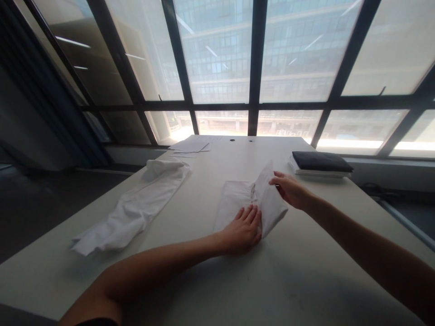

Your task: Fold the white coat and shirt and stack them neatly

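A partly folded white cloth (234,194) lies on the table in front of me, with gathered, wrinkled fabric along its middle. My left hand (242,230) rests flat on it near the front edge, fingers stretched out beside the fold. The right part of the cloth is raised, and my right hand (288,188) pinches its outer edge between thumb and fingers. To the left, apart from both hands, another white cloth (132,208) lies loosely spread in a long, creased strip. I cannot tell what kind of garment or linen either cloth is.
The white table (190,280) stretches toward large windows. At its back right sits a folded stack with a dark cloth (321,161) above white ones (312,172). Papers (190,145) lie at the far left corner. A dark curtain (44,90) hangs at left.
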Motion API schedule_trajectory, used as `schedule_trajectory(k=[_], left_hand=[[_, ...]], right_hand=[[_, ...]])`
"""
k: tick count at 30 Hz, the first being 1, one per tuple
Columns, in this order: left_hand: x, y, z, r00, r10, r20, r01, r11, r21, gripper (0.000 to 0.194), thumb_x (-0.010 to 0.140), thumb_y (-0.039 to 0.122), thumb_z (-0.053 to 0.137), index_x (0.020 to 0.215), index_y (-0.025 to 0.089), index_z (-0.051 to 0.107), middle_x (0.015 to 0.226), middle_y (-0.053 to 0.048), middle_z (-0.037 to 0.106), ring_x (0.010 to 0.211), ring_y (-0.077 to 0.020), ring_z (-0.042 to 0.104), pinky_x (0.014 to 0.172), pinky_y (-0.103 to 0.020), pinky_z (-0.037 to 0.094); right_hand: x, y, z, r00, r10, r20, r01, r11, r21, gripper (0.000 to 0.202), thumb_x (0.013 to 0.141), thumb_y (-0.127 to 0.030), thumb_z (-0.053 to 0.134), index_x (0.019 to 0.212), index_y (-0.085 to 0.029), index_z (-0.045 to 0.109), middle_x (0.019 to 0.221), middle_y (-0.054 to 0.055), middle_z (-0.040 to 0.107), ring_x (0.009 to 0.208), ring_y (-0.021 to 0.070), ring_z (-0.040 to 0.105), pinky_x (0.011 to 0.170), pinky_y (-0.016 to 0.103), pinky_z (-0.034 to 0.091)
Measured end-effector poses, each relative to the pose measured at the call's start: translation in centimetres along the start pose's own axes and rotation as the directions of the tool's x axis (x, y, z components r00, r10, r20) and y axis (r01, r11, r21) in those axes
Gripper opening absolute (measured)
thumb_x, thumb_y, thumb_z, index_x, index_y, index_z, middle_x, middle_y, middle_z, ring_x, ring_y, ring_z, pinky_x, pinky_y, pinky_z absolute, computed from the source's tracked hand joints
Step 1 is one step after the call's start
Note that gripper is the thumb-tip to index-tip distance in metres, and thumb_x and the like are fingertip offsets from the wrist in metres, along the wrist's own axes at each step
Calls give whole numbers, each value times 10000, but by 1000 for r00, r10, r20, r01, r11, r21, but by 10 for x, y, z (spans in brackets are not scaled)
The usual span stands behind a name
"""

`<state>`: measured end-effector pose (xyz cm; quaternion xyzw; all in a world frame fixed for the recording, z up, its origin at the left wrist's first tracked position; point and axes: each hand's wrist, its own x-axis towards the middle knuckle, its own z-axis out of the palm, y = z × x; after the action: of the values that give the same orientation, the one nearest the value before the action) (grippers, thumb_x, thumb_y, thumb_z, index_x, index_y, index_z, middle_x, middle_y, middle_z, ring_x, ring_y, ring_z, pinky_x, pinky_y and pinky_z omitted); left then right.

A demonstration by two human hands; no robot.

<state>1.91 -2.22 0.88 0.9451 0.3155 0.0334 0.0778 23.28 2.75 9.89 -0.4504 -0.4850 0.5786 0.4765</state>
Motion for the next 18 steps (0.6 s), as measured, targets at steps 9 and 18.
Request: schedule_trajectory(k=[9,18], left_hand=[[-7,-45,-27,970,-239,-53,94,563,-821,475,810,193,492,1251,169,670,1306,-78,652,1235,-276,574,1108,-444,396],[-8,-60,-20,944,-329,24,-16,-118,-993,521,946,521,502,1256,118,615,1205,-142,670,1115,-273,622,1020,-430,457]], right_hand=[[10,-7,40,1000,-15,-27,15,1000,2,453,608,-128,635,1055,-202,624,580,-70,518,484,87,446,455,188,403],[35,5,93,998,18,-54,-31,972,-234,768,642,-90,647,1388,-117,465,497,-67,525,459,128,486,417,216,384]])
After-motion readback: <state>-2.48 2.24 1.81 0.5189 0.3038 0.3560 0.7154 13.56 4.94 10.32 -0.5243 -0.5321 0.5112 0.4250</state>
